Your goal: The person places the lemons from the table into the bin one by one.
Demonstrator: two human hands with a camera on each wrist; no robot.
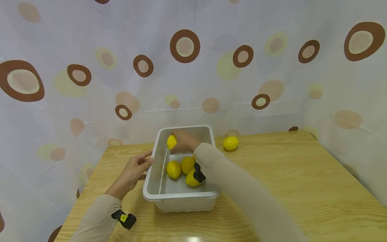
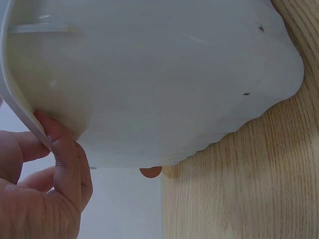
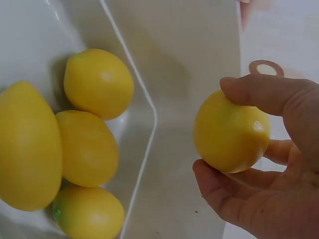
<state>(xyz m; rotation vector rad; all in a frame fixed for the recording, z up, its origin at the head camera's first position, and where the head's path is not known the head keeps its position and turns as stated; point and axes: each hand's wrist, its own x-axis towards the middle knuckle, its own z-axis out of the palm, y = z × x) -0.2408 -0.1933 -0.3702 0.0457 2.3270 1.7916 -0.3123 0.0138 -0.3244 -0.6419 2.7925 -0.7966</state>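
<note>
A light grey plastic bin [image 1: 182,204] stands on the wooden table with several lemons inside. My left hand [image 1: 134,173] holds the bin's left rim; in the left wrist view its fingers [image 2: 66,159] curl up under the lip. My right hand [image 1: 185,140], blurred in the head view, is over the far part of the bin and grips a lemon [image 3: 232,132] between thumb and fingers. Below it, one lemon [image 1: 173,169] lies beside another lemon [image 1: 187,165], and a third lemon [image 1: 193,178] is partly covered by the right wrist's camera.
A single lemon [image 1: 231,143] lies on the table to the right of the bin, near the back edge. The wooden table [image 1: 302,174] extends to the right. Behind it hangs a pale curtain [image 1: 205,84] printed with brown and yellow ovals.
</note>
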